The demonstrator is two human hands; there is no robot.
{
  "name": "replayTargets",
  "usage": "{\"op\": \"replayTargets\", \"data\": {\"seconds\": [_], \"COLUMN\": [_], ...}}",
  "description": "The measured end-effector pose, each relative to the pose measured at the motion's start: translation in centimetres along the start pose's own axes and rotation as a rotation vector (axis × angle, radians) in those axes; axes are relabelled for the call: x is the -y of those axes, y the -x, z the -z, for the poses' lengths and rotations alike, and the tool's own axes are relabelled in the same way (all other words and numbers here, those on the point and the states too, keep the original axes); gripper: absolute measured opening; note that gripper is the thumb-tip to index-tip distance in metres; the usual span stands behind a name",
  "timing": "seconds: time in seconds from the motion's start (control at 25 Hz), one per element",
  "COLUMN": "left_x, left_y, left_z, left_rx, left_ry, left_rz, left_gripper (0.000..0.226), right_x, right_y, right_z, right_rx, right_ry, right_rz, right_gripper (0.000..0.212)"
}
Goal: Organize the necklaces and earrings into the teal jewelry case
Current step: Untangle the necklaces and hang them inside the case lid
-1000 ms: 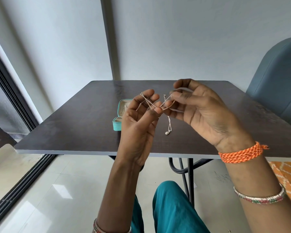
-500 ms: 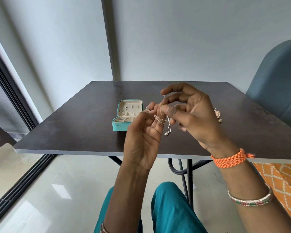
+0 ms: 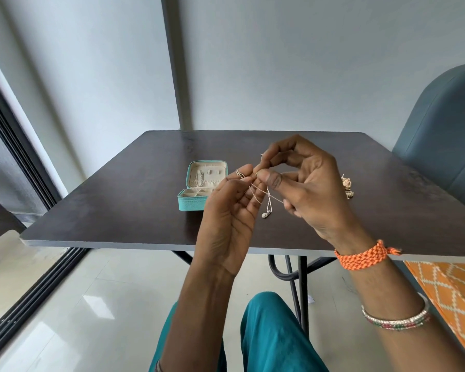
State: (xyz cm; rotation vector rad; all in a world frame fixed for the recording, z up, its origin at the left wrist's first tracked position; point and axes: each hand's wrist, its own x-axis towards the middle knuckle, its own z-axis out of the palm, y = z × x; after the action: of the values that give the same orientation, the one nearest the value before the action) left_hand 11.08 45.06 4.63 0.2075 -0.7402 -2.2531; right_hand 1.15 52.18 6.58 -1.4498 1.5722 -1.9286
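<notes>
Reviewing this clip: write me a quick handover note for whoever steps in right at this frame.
Left hand and right hand: both raised above the table, pinching one thin chain necklace, its pendant dangling.
Teal jewelry case: open on the table, left of the hands; at least one chain already hangs in its lid.
Gold earrings: loose on the table, right of the right hand.
Left: place this necklace, then the earrings.

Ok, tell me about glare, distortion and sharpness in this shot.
Head view: wide-angle lens bows the window frame at left; soft window glare on the floor tiles; hands sharp, though the fine necklace barely resolves; teal jewelry case evenly lit.
</notes>
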Motion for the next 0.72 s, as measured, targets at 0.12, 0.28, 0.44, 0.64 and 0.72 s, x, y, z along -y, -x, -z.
{"op": "replayTargets", "data": {"seconds": [0.12, 0.28, 0.44, 0.64, 0.72], "left_x": [0.1, -0.9, -0.5, -0.6, -0.9], "left_y": [0.0, -0.3, -0.1, 0.0, 0.2], "left_z": [0.0, 0.5, 0.2, 0.3, 0.3], "left_rx": [-0.131, -0.166, -0.134, -0.029, 0.041], "left_ry": [0.122, 0.384, 0.206, -0.047, -0.143], "left_rz": [-0.015, 0.010, -0.022, -0.065, -0.046], "left_gripper": [0.015, 0.015, 0.016, 0.020, 0.026], "right_x": [-0.1, -0.7, -0.2, 0.4, 0.4], "right_y": [0.4, 0.8, 0.5, -0.5, -0.6], "right_z": [0.0, 0.3, 0.2, 0.5, 0.7], "right_rx": [0.043, 0.044, 0.139, 0.171, 0.186], "right_ry": [0.026, 0.038, 0.113, 0.216, 0.227], "right_rz": [0.009, 0.001, 0.052, 0.132, 0.152], "right_gripper": [0.020, 0.023, 0.020, 0.017, 0.018]}}
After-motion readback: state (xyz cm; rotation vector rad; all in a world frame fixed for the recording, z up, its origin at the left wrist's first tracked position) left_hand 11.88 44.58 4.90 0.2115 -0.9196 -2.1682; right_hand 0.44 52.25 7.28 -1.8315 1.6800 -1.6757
